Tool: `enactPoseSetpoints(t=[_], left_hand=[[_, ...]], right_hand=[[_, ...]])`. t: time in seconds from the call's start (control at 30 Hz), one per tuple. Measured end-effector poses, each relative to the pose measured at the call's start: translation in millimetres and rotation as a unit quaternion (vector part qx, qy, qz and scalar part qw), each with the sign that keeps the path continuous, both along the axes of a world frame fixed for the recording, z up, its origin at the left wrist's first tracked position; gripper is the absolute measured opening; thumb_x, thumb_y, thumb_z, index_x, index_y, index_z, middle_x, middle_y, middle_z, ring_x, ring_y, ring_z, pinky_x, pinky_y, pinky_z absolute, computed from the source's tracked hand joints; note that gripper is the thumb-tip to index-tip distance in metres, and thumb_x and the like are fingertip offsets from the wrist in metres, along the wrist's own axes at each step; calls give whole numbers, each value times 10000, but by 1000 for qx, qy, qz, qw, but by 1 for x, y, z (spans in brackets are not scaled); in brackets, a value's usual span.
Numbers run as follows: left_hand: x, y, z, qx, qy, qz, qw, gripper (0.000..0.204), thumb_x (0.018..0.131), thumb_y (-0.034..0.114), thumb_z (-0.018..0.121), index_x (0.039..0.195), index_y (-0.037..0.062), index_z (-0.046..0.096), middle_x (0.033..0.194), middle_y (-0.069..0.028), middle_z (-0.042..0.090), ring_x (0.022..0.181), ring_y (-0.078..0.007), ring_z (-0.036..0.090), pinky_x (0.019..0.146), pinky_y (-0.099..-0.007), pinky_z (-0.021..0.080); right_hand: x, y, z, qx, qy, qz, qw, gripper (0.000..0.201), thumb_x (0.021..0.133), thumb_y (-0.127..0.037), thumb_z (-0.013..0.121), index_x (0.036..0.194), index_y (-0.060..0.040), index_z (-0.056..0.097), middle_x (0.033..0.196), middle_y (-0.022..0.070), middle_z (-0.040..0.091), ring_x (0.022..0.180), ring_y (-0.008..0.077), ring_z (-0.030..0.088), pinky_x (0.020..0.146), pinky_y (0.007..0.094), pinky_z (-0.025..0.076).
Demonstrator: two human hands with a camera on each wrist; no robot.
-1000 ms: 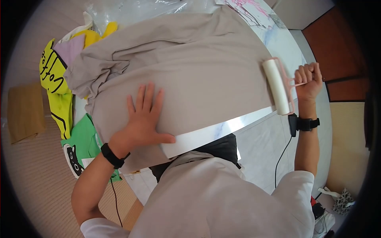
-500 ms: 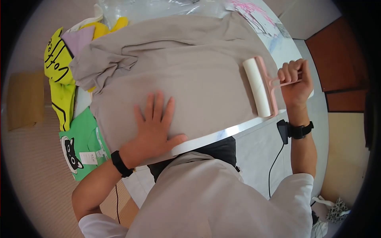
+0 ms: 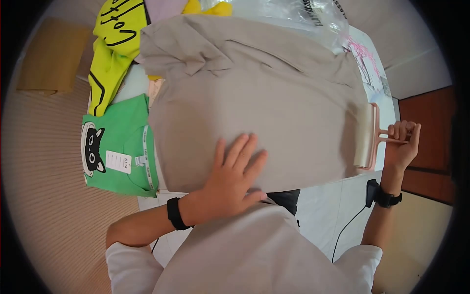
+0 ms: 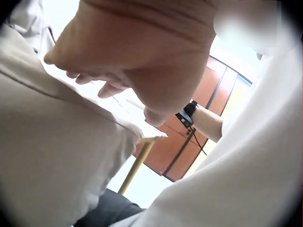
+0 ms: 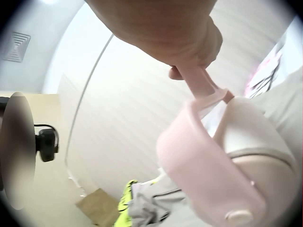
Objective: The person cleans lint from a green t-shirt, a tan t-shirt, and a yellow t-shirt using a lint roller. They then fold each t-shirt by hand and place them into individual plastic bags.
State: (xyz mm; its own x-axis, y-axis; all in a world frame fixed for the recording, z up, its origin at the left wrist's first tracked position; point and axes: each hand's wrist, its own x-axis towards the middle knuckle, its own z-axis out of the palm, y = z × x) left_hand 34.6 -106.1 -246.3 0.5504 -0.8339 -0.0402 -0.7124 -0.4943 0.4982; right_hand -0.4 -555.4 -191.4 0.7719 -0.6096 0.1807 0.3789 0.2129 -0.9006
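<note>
A grey-beige garment (image 3: 293,117) lies spread over the table, folds bunched along its far side. My left hand (image 3: 225,188) rests on its near edge, fingers spread and straight; the left wrist view shows this hand (image 4: 137,52) from the wrist side. My right hand (image 3: 402,147) grips the pink handle of a lint roller (image 3: 364,137), whose white cylinder is at the garment's right edge. In the right wrist view the hand (image 5: 175,33) holds the roller's pink frame (image 5: 199,156); whether the cylinder touches the cloth there I cannot tell.
A green shirt (image 3: 117,117) with a cat print and white tag (image 3: 118,162) lies at the left. Beyond it are a yellow garment (image 3: 120,29) and clear plastic bags (image 3: 293,14). Papers (image 3: 367,63) lie at the far right. A brown package (image 3: 54,56) is at the far left.
The head view has shifted, so the table contents appear farther right, with the green shirt more in view. The roller moved leftward over the cloth, then back to its right edge.
</note>
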Motion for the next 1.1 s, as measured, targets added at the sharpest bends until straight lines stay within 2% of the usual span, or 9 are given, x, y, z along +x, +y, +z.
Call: enactPoseSetpoints(t=[0.13, 0.23, 0.27, 0.37, 0.5, 0.67, 0.87, 0.93, 1.1], left_hand=[[7, 28, -3, 4, -33, 176, 984, 942, 882, 499, 741, 1552, -56, 378, 1634, -326, 279, 1514, -511, 252, 1199, -696, 175], [9, 61, -8, 69, -96, 272, 955, 957, 873, 521, 741, 1547, -59, 388, 1628, -323, 306, 1515, -499, 271, 1211, -688, 159], [7, 80, -9, 91, -111, 299, 943, 964, 870, 532, 742, 1546, -60, 391, 1627, -323, 312, 1517, -495, 274, 1214, -690, 150], [0, 98, -10, 111, -122, 322, 932, 992, 864, 563, 737, 1543, -71, 391, 1628, -328, 314, 1530, -485, 266, 1217, -701, 116], [-13, 98, -19, 96, -114, 363, 920, 1024, 866, 601, 720, 1537, -95, 382, 1621, -340, 317, 1540, -490, 245, 1200, -739, 78], [-22, 97, -18, 97, -112, 373, 916, 1048, 868, 617, 703, 1495, -162, 387, 1602, -380, 308, 1525, -517, 252, 1177, -771, 69], [-26, 99, -14, 54, -106, 392, 912, 1047, 837, 615, 713, 1449, -188, 434, 1568, -416, 330, 1509, -529, 270, 1155, -796, 84], [-29, 96, -15, 39, -102, 412, 905, 1037, 827, 610, 719, 1439, -184, 453, 1563, -421, 334, 1508, -528, 274, 1151, -799, 94], [-33, 94, -14, 31, -95, 433, 896, 1019, 815, 598, 732, 1421, -181, 480, 1569, -414, 335, 1514, -516, 277, 1157, -797, 107]], right_hand=[[52, 111, 23, 11, 34, 56, 998, 419, 1116, -461, 492, 939, -89, 566, 705, 4, 418, 726, 157, 444, 806, 370, 430], [90, 201, 22, -100, 83, 113, 985, 540, 1113, -514, 426, 1021, -6, 585, 756, 93, 590, 668, 205, 681, 552, 317, 587], [107, 250, 18, -155, 81, 155, 972, 540, 1118, -496, 414, 1024, 7, 585, 801, 129, 648, 671, 239, 719, 582, 321, 589], [129, 312, 12, -93, 57, 258, 960, 434, 1117, -381, 471, 957, -1, 607, 780, 89, 669, 674, 162, 676, 599, 277, 535], [146, 375, -9, -61, 87, 296, 949, 385, 1104, -341, 517, 939, -10, 620, 768, 54, 675, 682, 107, 640, 623, 261, 504], [153, 386, -39, -96, 104, 299, 944, 339, 1074, -369, 561, 939, -68, 640, 786, 55, 708, 607, 71, 558, 516, 233, 382], [166, 301, -48, -92, 128, 226, 961, 326, 1086, -324, 550, 935, -42, 612, 803, 103, 715, 595, 107, 581, 505, 246, 428], [164, 298, -39, -87, 128, 212, 965, 395, 1107, -373, 523, 936, -26, 603, 818, 120, 708, 623, 119, 593, 516, 253, 444], [158, 344, -25, -75, 124, 322, 936, 408, 1115, -391, 512, 982, -14, 592, 893, 151, 710, 701, 152, 636, 573, 265, 507]])
